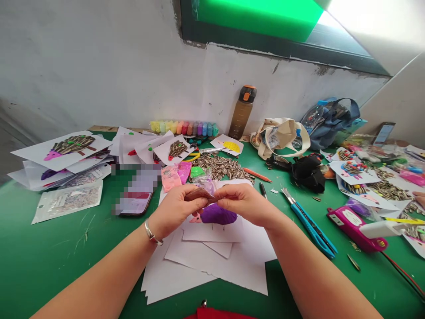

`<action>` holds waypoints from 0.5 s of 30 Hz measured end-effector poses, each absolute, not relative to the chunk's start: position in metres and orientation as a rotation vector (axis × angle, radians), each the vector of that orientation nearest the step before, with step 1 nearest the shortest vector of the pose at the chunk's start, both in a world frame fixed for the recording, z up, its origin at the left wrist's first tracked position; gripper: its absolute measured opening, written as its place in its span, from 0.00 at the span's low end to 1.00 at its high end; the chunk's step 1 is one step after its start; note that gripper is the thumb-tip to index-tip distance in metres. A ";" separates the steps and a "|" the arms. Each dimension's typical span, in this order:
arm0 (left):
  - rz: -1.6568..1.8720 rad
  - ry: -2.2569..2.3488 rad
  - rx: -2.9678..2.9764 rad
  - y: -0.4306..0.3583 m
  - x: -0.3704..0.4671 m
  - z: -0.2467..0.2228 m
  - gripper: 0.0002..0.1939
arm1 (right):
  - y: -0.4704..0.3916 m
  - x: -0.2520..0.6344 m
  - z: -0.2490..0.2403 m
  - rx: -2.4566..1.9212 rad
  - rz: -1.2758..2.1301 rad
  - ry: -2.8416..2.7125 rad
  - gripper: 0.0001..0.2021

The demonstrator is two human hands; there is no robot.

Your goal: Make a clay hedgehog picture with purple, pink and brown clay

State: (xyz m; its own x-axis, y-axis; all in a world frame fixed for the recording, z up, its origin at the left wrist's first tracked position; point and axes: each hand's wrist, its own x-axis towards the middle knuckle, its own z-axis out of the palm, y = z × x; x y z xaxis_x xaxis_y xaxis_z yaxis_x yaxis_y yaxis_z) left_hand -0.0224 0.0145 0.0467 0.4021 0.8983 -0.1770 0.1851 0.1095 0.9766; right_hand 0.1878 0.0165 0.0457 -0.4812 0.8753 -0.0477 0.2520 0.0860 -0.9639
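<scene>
A small brown packet (203,195) is pinched between both hands above the middle of the paper stack. My left hand (175,207) holds its left part with thumb and fingers. My right hand (241,201) pinches its right end. Just below and behind the hands, a purple clay body with a pink face, a hedgehog shape (219,215), lies on white paper (212,235). Pink clay packets (171,177) and a green packet (197,173) are behind my left hand. Striped sunflower seeds (221,166) are heaped beyond both hands.
A phone (137,195) and finished hedgehog pictures (71,148) lie left. A blue cutter (310,223), black pen (263,190) and magenta glue gun (357,228) lie right. A bottle (242,113) stands by the wall. Another person's hand (420,198) shows at the right edge.
</scene>
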 end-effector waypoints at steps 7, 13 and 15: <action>0.739 1.053 1.351 0.015 -0.021 0.044 0.12 | 0.016 0.185 0.045 -1.277 1.129 -1.878 0.05; 0.733 1.040 1.321 0.016 -0.022 0.040 0.11 | 0.016 0.182 0.042 -1.333 0.931 -2.006 0.02; 0.736 1.037 1.308 0.016 -0.022 0.039 0.12 | 0.017 0.181 0.040 -1.360 0.944 -1.983 0.03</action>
